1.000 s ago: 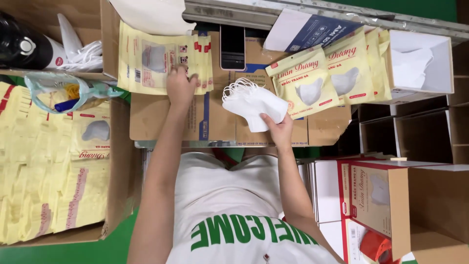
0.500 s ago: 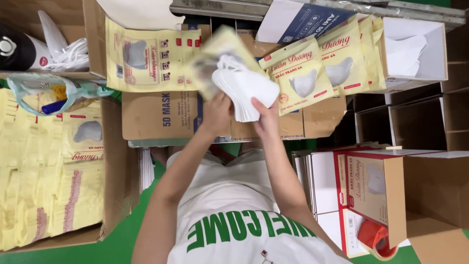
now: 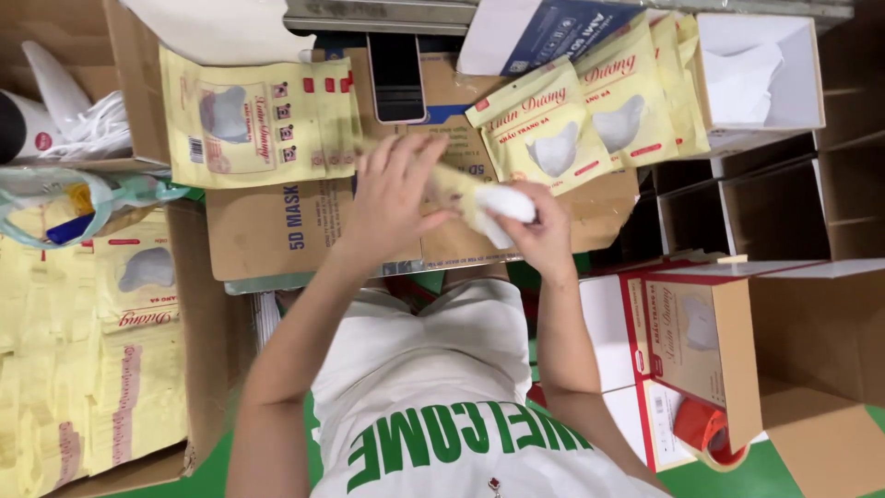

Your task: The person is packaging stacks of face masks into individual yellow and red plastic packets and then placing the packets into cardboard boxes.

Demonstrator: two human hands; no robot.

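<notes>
At frame centre, the right hand (image 3: 544, 235) grips folded white masks (image 3: 498, 205); the left hand (image 3: 392, 198) clasps a thin yellow plastic pouch (image 3: 452, 180) lying lengthwise toward them.

The yellow pouch (image 3: 452, 184) between the left hand (image 3: 392, 198) and the right hand (image 3: 539, 231) is smeared by motion, so its opening cannot be made out. The right hand covers most of the white masks (image 3: 502, 207); their number cannot be told. Left of the pouch, the box of yellow packets (image 3: 83, 369) runs off the frame's edge.
</notes>
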